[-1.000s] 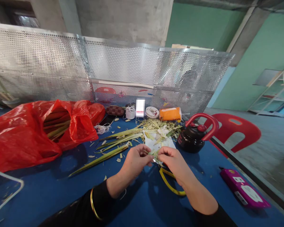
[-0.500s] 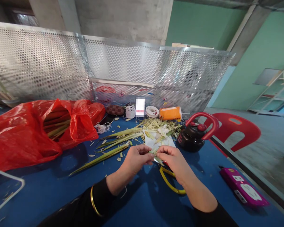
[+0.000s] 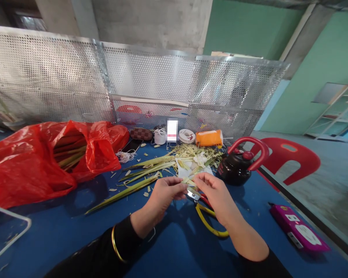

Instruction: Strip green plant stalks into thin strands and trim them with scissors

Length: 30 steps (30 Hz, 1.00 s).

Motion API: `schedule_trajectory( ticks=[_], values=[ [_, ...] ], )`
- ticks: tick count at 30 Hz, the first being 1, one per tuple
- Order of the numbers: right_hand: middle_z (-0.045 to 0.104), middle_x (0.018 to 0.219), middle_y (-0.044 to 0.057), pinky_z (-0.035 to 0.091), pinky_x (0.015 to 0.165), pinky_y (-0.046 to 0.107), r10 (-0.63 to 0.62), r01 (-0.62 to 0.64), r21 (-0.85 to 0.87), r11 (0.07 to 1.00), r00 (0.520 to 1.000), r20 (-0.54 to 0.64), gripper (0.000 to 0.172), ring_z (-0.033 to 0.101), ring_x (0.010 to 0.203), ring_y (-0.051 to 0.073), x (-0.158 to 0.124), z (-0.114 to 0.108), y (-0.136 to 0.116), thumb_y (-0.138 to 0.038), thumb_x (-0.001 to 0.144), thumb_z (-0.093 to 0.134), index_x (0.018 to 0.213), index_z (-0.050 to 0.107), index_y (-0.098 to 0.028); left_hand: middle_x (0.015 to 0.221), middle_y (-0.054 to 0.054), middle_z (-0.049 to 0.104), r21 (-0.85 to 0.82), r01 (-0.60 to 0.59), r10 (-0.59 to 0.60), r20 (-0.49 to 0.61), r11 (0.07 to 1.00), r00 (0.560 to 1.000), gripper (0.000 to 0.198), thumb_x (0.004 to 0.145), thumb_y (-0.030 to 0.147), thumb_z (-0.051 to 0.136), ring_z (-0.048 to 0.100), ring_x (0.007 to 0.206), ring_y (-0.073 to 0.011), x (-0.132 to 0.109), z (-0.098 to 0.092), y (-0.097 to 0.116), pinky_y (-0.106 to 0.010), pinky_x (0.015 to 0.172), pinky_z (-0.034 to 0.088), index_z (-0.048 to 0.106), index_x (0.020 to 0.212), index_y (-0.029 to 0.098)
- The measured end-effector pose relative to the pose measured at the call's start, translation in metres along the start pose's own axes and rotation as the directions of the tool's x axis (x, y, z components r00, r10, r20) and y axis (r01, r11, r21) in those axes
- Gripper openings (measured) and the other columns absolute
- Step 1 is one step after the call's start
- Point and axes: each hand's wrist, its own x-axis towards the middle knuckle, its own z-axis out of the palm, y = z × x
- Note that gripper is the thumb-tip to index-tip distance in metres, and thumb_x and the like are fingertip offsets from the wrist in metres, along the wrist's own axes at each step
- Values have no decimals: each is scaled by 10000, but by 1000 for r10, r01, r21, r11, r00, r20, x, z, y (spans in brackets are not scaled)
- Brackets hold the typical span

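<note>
Our left hand (image 3: 164, 195) and right hand (image 3: 216, 196) face each other at mid-view, thumbs pressed to fingertips, both pinching one pale green strip (image 3: 189, 181). We see its short span in the gap between the fingertips, its long axis running roughly left to right; fingers cover its ends, so we cannot tell its full length. It lies straight ahead of us, held above the blue table (image 3: 89, 239), and neither hand is clearly the nearer. Just below the strip lie scissors (image 3: 194, 195), blades toward the left fingertips, the yellow handle (image 3: 205, 225) slanting toward us and rightward, so our right hand is nearer that handle. Beyond the fingertips we have a white sheet (image 3: 183, 173) bearing pale pieces, and behind it a heap of shreds (image 3: 188, 151). Left of the sheet, long green stems (image 3: 127, 193) point their thin ends leftward, with a red bag (image 3: 17, 166) past them. To our right stands a dark jug (image 3: 233, 170); nearer us lies a purple box (image 3: 298, 227).
</note>
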Motion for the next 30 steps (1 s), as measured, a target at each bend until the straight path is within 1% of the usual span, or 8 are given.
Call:
schedule_trajectory(
  ticks=[5,8,12,15,18,21,26,30],
  values=[
    [566,639,-15,407,632,269,64,-69,83,994,996,61,203,527,638,152,1,-1,-2,-363,730,673,710,615,-170,611,-39,684,-37,-20,17,-72,999,997,301,592,288,775,607,511,-108,-1,0,1,-209,547,462,647,794,106],
    [515,564,-35,354,549,243,49,-49,-2,999,999,18,203,452,559,121,1,0,2,-349,726,675,665,609,-167,585,-28,673,-19,-17,16,-61,1000,998,255,577,256,769,598,500,-108,-2,2,1,-219,556,469,652,749,108],
    [424,488,-61,265,473,232,3,-5,-172,985,1000,-12,241,353,496,99,-1,1,5,-355,747,656,609,573,-176,573,-15,663,32,-51,50,34,998,998,188,569,222,750,579,499,-100,-2,3,0,-218,558,468,680,704,111],
    [452,498,-54,292,484,235,-30,24,-246,969,999,-21,238,385,505,107,-1,2,2,-365,751,646,616,575,-181,587,-11,662,35,-77,75,47,996,996,192,572,237,751,573,496,-95,-1,2,0,-213,547,459,684,704,115],
    [523,575,-37,346,527,239,-34,41,-203,978,999,34,187,452,551,122,0,2,-1,-357,767,612,690,603,-187,601,-9,660,-9,-64,64,-18,998,998,247,585,284,757,583,491,-100,-1,2,0,-217,539,458,672,747,118],
    [521,578,-38,354,536,241,-31,38,-199,979,999,41,157,455,558,126,0,3,-2,-323,754,611,676,596,-189,611,-10,662,-37,-34,34,-19,999,999,272,590,297,755,593,493,-105,-1,2,-1,-222,542,464,667,776,121],
    [527,592,-29,369,580,258,-173,150,-392,908,985,-23,170,467,584,140,-2,3,-1,-282,739,635,607,569,-197,579,3,650,44,-99,99,12,994,995,231,565,216,732,558,464,-98,2,1,-4,-226,522,458,667,764,119],
    [590,716,9,402,629,271,-298,216,-464,859,948,-108,155,526,684,177,-1,-3,-2,-343,751,644,692,595,-208,574,5,643,94,-138,136,29,986,990,220,598,239,708,565,479,-107,3,1,-4,-229,524,457,662,778,122]
  ],
)
